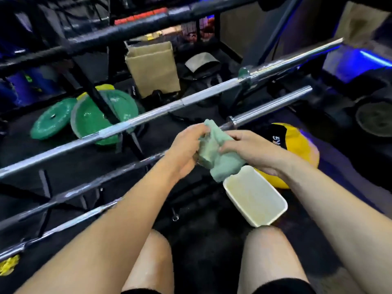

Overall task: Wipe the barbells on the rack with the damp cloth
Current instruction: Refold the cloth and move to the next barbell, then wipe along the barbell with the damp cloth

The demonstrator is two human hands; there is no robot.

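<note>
Together gripping green cloth point(214, 149) — left hand point(186, 145), right hand point(246, 149), fingers curled tight — above white tub point(277, 211), beside barbell point(271, 107).

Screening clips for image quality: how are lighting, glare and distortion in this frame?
Head view: dim gym, blue light at the right edge; bright glare streaks along the barbells; wide-angle bending toward the edges; the background rack is soft, while both hands, left and right, the green cloth and the white tub are evenly lit and fairly sharp.
</note>
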